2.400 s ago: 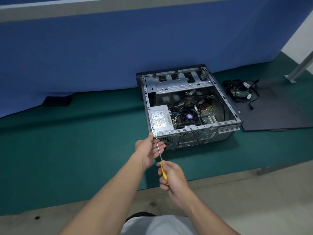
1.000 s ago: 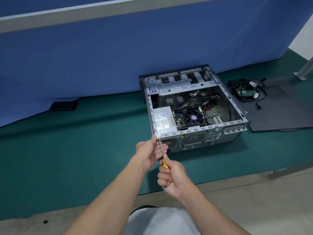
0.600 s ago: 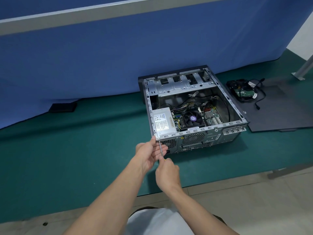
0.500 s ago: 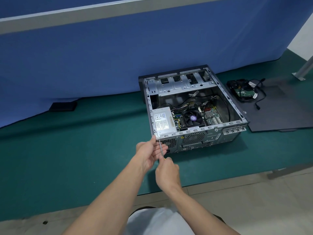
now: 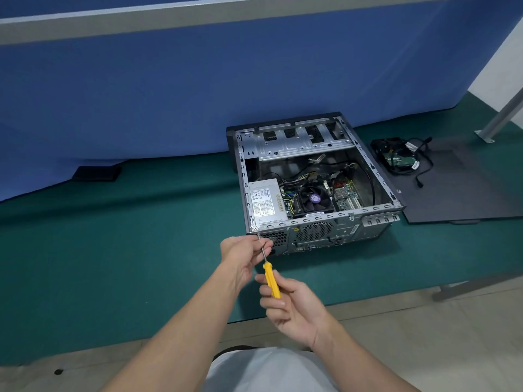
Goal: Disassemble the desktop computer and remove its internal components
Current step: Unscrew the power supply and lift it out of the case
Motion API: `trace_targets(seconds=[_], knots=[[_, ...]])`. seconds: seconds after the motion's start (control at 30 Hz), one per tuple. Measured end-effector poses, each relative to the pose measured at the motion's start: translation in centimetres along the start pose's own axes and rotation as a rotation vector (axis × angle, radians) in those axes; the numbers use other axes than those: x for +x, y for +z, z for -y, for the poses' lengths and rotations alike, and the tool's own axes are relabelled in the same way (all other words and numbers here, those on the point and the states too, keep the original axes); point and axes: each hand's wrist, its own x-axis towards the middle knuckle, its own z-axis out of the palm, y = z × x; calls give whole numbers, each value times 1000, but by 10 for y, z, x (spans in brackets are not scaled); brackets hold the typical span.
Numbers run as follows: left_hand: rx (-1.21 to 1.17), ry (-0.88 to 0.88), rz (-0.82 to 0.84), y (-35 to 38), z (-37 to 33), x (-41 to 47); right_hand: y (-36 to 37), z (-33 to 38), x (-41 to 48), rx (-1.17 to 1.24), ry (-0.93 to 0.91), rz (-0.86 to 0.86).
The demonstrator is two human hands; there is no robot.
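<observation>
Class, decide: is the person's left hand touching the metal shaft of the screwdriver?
Touching. The head view shows the left hand pinching the screwdriver shaft between its fingers, just below the tip.

A single wide-angle camera on the person's head looks forward and down along both forearms; the left hand (image 5: 244, 254) and right hand (image 5: 291, 306) are near, the open grey metal computer case (image 5: 305, 147) just beyond them.

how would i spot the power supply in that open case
Find the open computer case lying on the green mat. Look inside its near left corner, just past the screwdriver tip. The power supply is the only plain silver box with a white printed label, left of the black fan.
</observation>
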Motion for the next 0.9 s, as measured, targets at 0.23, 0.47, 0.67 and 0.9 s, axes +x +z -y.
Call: trace_targets(seconds=[0.23,0.47,0.67,0.9], knots=[[11,20,21,-2,2,1,16,-13,10,-455,-253,-344],[22,32,-10,2,4,0,26,-23,9,-1612,-501,-789],[9,48,-18,4,3,-2,20,0,3,-770,-295,-415],[1,57,10,1,6,1,11,-4,-7,-549,-207,-257]])
